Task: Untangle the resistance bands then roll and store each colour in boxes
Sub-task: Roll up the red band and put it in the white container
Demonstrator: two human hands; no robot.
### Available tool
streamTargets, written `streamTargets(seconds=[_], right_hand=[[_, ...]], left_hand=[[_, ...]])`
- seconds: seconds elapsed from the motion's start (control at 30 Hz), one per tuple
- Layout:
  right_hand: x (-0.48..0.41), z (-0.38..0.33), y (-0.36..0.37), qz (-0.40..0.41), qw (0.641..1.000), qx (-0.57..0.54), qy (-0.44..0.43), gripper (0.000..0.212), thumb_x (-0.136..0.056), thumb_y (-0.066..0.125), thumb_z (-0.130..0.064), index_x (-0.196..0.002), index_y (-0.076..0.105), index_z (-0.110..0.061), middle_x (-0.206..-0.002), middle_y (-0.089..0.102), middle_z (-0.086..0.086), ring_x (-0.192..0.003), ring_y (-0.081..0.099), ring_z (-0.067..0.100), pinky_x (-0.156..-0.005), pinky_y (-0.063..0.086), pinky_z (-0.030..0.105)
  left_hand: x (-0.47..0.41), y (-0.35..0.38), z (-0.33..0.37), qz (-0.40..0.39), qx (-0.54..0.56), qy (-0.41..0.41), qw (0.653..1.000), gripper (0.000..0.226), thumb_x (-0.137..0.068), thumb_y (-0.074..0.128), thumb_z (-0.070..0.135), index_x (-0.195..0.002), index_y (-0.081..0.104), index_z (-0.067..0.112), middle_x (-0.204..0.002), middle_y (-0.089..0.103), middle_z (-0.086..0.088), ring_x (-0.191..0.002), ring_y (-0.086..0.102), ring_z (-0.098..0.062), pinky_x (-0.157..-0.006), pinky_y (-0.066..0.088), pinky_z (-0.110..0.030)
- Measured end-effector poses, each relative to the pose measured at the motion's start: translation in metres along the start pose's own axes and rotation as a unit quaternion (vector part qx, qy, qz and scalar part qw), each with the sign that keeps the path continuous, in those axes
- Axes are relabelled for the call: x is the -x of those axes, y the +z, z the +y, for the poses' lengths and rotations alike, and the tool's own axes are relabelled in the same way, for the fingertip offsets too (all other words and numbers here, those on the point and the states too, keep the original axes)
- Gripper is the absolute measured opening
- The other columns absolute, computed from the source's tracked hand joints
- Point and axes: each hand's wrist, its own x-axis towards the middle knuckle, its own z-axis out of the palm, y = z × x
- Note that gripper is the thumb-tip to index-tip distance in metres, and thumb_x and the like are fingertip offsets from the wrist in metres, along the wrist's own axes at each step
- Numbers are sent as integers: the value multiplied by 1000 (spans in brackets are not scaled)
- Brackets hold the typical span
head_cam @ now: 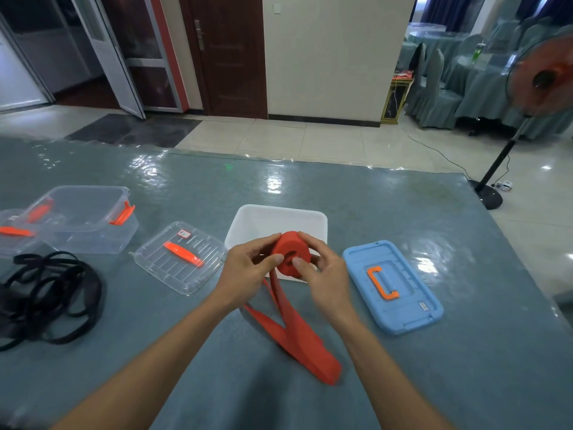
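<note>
Two bare forearms reach in from the near edge; between them the loose tail [305, 342] of the red resistance band lies doubled on the blue-grey surface [449, 352], its folded end closest to the viewer; the tail rises from there to the roll.
Red roll [290, 251]: wound tight, held just above the near rim of the white box [279, 217], its flat face with the dark core turned toward the viewer.
Left hand [248, 270]: grips the roll's left side, thumb tip pressed on the face near the core, fingers curled behind.
Right hand [324, 282]: grips the roll's right side, thumb on the face beside the core, fingers wrapped over the far edge.
White box: open, lidless, nothing visible in the part that shows.
Blue lid [395, 288]: flat on the surface just right of the white box, orange handle up.
Clear lid [181, 259]: flat just left of the white box, orange handle up.
Clear box [90, 220]: open, orange clasps, further left; another clear piece with an orange handle [15, 231] overlaps it at the frame's left edge, lid or box not determinable.
Black bands [52, 294]: a tangled heap on the surface near the clear box, well apart from the hands.
Standing fan [541, 79]: on the floor beyond the surface's right corner.
</note>
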Motion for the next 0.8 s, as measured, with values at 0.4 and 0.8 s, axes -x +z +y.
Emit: streamTargets(seconds=[0.4,0.8], right_hand=[[-11,-18,-16,-21,989,-138,48,39,-93,64,4,-122,69,-22,-111,75,9,-100,74,28,-74,61,34],[-15,-13,-29,-123,976,168,-70,48,-87,74,-9,-126,65,-35,-125,67,-16,-116,61,1,-102,45,20]], left_hand=[[-9,-3,15,-36,43,36,998,48,-86,76,6,-131,65,18,-125,72,5,-112,70,-16,-93,57,-28],[-11,-18,10,-110,-68,57,990,48,-83,78,0,-127,69,14,-116,72,-1,-109,68,-15,-97,52,-25]])
